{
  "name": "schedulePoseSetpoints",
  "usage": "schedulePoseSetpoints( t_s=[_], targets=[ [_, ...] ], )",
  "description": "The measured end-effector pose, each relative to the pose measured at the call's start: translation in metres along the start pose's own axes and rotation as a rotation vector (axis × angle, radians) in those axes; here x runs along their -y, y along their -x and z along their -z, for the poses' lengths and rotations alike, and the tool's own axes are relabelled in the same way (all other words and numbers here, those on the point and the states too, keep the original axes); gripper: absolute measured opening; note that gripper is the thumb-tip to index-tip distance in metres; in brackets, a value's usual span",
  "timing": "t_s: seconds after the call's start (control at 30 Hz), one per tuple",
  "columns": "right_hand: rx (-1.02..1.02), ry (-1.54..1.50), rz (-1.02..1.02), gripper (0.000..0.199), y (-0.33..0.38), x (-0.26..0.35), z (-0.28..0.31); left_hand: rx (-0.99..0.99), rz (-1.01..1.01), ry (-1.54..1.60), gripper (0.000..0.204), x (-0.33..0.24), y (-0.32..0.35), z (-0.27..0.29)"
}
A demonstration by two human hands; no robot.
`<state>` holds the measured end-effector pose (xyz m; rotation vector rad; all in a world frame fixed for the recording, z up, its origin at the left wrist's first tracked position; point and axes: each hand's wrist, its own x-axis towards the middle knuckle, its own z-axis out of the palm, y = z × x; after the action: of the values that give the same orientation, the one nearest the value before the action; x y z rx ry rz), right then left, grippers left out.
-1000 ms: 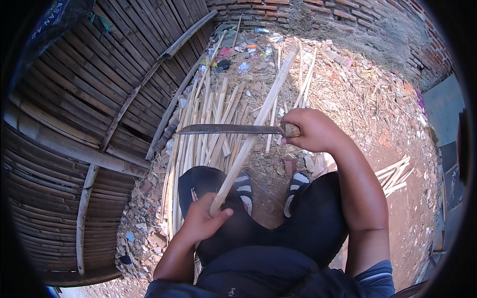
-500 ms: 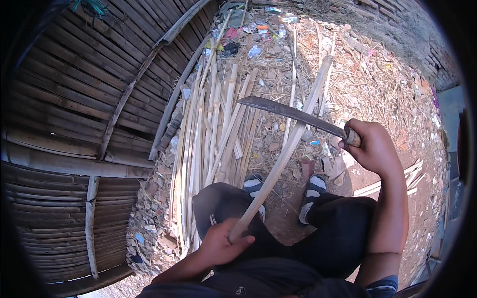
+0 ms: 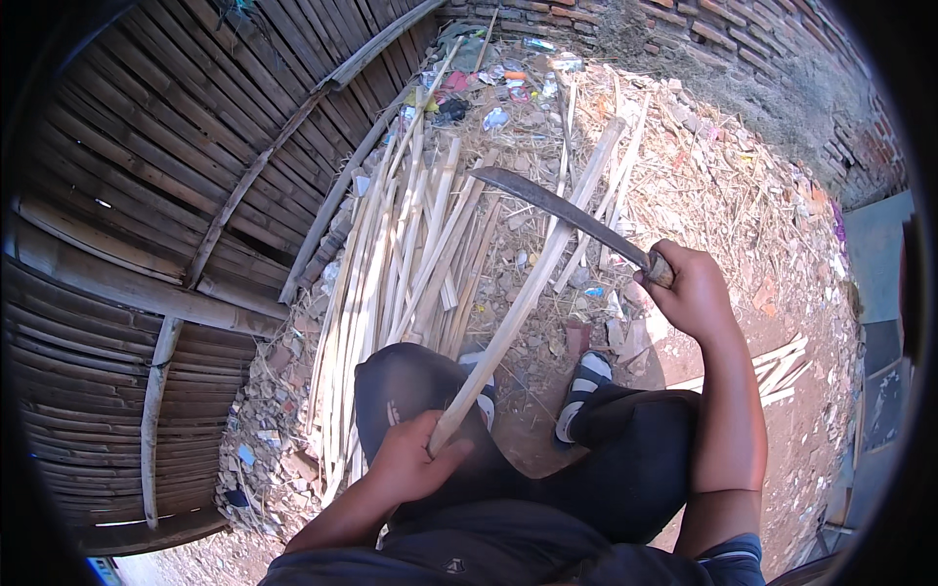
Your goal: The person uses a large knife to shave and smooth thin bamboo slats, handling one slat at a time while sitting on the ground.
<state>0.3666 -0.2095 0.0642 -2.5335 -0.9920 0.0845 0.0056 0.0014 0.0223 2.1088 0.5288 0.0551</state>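
Two bare hands are at work over a patch of littered ground (image 3: 743, 195) beside a woven bamboo wall (image 3: 147, 195). The left hand (image 3: 410, 464) has its fingers wrapped tight around the near end of a long pale bamboo strip (image 3: 532, 283), with the thumb lying along its side; the strip rises from the person's lap, just above the left knee, and slants away up and to the right, its far end lying among the debris near the brick wall (image 3: 743, 29). The right hand (image 3: 694, 293) is closed in a fist around the wooden handle of a curved dark-bladed machete (image 3: 562, 210), whose blade stretches up and to the left from the fist and crosses over the strip about midway along it; whether the edge touches the bamboo or hangs just above it cannot be told. The person sits with dark trousers and both feet in dark striped sandals (image 3: 583, 376) set on the dirt between the hands. A loose pile of split bamboo strips (image 3: 410, 254) lies along the foot of the woven wall, left of the held strip. A smaller bundle of strips (image 3: 772, 361) lies on the bare earth to the right of the right forearm, well apart from the pile.
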Motion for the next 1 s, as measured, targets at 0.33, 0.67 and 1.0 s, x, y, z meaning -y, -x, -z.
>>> schedulePoseSetpoints(
  t_s=[0.33, 0.67, 1.0],
  targets=[
    [0.049, -0.047, 0.395, 0.024, 0.016, 0.023, -0.005, -0.080, -0.035, 0.000, 0.030, -0.008, 0.012, -0.007],
    [-0.087, 0.017, 0.492, 0.022, 0.034, 0.047, 0.015, -0.094, -0.093, -0.016, 0.033, -0.010, 0.034, 0.005],
    [-0.086, 0.012, 0.232, 0.025, 0.000, 0.023, -0.013, -0.164, -0.098, -0.087, 0.032, 0.014, 0.026, 0.000]
  ],
)
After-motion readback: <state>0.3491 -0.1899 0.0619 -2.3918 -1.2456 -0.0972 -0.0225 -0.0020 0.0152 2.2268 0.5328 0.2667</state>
